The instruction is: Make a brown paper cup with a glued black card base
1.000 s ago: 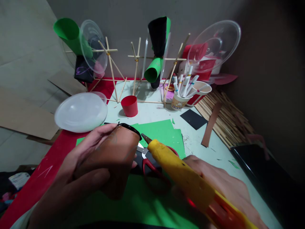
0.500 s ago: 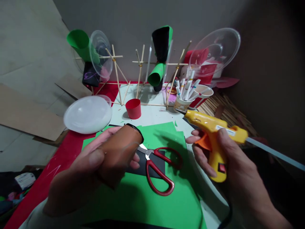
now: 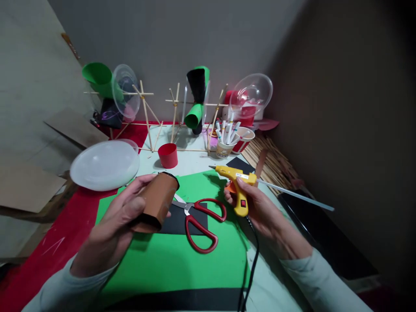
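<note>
Head view shows the left hand [image 3: 112, 221] wrapped tight around a brown paper tube [image 3: 156, 200], held above the green paper [image 3: 182, 268] near the front edge of the bench [image 3: 195, 158]. Its right hand [image 3: 260, 208] grasps a yellow glue gun [image 3: 238, 184]. Red scissors [image 3: 201, 219] lie between them.
</note>
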Tool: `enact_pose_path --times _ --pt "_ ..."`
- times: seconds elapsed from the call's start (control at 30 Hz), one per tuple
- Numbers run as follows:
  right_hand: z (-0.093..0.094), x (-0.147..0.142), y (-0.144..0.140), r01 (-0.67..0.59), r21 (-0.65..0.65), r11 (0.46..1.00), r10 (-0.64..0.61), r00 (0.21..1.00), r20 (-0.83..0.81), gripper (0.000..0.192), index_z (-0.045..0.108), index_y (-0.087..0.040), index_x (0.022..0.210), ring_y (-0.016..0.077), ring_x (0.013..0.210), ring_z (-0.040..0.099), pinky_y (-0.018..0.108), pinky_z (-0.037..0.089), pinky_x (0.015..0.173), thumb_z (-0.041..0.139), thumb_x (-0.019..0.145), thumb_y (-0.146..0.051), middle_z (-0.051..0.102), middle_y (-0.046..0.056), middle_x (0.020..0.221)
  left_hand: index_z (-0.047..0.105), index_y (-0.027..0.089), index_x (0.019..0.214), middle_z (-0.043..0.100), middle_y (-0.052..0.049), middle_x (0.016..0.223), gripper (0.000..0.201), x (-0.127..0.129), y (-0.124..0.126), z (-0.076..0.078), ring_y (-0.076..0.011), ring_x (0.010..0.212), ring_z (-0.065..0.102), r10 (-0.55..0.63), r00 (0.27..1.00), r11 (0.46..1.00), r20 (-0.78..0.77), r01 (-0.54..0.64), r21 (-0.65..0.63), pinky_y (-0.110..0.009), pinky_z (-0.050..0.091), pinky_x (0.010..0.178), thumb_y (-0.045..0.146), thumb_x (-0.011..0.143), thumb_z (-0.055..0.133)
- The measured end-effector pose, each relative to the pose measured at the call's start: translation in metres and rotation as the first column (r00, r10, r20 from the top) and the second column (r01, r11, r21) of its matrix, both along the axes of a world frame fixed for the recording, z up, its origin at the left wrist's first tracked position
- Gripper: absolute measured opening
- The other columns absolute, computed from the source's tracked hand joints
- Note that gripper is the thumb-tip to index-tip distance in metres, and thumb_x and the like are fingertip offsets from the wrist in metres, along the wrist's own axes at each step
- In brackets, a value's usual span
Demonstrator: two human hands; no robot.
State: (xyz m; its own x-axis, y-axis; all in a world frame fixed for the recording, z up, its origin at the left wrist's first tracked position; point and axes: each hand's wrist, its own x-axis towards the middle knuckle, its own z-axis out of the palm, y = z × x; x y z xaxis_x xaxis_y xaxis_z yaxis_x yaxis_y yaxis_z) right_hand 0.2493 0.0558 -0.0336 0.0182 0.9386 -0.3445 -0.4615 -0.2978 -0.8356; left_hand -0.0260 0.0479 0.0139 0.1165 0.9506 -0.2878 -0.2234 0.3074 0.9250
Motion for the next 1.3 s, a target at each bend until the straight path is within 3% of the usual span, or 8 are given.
enact_pose_path --times 0.23,0.47,0.63,0.73,0.83,0.97,1.13,1.3 --pt "-0.004 0.013 -0.011 -0.077 0.035 0.996 0.074 0.994 0.084 0.025 0.074 -0.014 0.092 0.0209 0.081 0.072 0.032 0.06 0.08 0.071 0.086 -0.038 0.075 0.01 0.084 0.056 0.025 0.131 0.067 -0.01 0.135 0.072 0.004 0.0 -0.009 -0.0345 0.117 0.067 -0.042 0.991 0.993 -0.129 0.055 0.1 -0.034 0.06 0.081 0.055 0.071 0.08" --pt "-0.005 0.025 -0.021 -0.021 0.033 0.999 0.014 0.977 0.211 0.012 0.073 -0.017 0.083 0.0229 0.093 0.076 0.032 0.061 0.092 0.077 0.077 -0.026 0.077 0.009 0.094 0.056 0.022 0.128 0.063 -0.01 0.135 0.075 0.0 0.006 -0.023 -0.0376 0.131 0.056 -0.105 0.929 0.914 -0.355 0.231 0.333 -0.037 0.048 0.105 0.06 0.069 0.079" --pt "0.002 0.039 -0.032 0.029 0.012 1.0 -0.031 0.92 0.391 0.039 0.074 -0.017 0.105 0.0282 0.105 0.075 0.039 0.059 0.099 0.086 0.074 -0.039 0.077 0.013 0.112 0.049 0.023 0.134 0.057 -0.013 0.143 0.079 0.001 0.002 -0.028 -0.0363 0.132 0.057 -0.094 0.923 0.881 -0.373 0.252 0.401 -0.037 0.052 0.104 0.057 0.07 0.082" --pt "0.01 0.042 -0.045 0.025 0.048 0.999 -0.049 0.795 0.605 0.048 0.075 -0.017 0.109 0.0371 0.12 0.068 0.052 0.05 0.11 0.085 0.074 -0.047 0.075 0.017 0.123 0.049 0.024 0.134 0.059 -0.013 0.141 0.08 0.003 -0.004 -0.028 -0.0369 0.128 0.061 -0.058 0.936 0.887 -0.346 0.207 0.413 -0.037 0.058 0.094 0.056 0.069 0.084" --pt "0.021 0.029 -0.061 -0.128 0.156 0.979 -0.08 0.464 0.882 0.05 0.071 -0.018 0.118 0.0393 0.11 0.073 0.059 0.055 0.101 0.066 0.088 -0.058 0.076 0.018 0.121 0.051 0.025 0.134 0.059 -0.013 0.14 0.083 0.005 -0.009 -0.028 -0.0384 0.126 0.062 -0.049 0.945 0.898 -0.323 0.183 0.401 -0.037 0.06 0.091 0.055 0.066 0.087" --pt "0.034 -0.011 -0.071 -0.373 0.346 0.861 -0.224 0.333 0.916 0.053 0.057 -0.019 0.137 0.0332 0.119 0.07 0.049 0.059 0.1 0.064 0.095 -0.05 0.069 0.017 0.135 0.053 0.031 0.133 0.054 -0.009 0.144 0.081 0.009 -0.015 -0.029 -0.0346 0.131 0.058 -0.098 0.943 0.866 -0.319 0.238 0.439 -0.035 0.057 0.099 0.055 0.064 0.09" --pt "0.037 -0.05 -0.06 -0.674 0.374 0.637 -0.134 0.381 0.915 0.106 0.007 -0.027 0.164 0.0305 0.152 0.036 0.047 0.043 0.118 0.075 0.088 -0.052 0.033 0.014 0.167 0.052 0.036 0.136 0.049 -0.006 0.147 0.083 0.013 -0.017 -0.034 -0.0336 0.141 0.046 -0.159 0.914 0.788 -0.374 0.345 0.51 -0.038 0.045 0.114 0.063 0.066 0.086" --pt "0.035 -0.054 -0.046 -0.722 0.407 0.56 -0.102 0.428 0.898 0.111 -0.001 -0.031 0.164 0.0273 0.152 0.037 0.042 0.042 0.119 0.079 0.087 -0.041 0.036 0.012 0.166 0.051 0.036 0.136 0.052 -0.006 0.147 0.09 0.013 -0.018 -0.035 -0.0348 0.136 0.052 -0.192 0.93 0.82 -0.313 0.327 0.469 -0.042 0.047 0.113 0.067 0.059 0.087"
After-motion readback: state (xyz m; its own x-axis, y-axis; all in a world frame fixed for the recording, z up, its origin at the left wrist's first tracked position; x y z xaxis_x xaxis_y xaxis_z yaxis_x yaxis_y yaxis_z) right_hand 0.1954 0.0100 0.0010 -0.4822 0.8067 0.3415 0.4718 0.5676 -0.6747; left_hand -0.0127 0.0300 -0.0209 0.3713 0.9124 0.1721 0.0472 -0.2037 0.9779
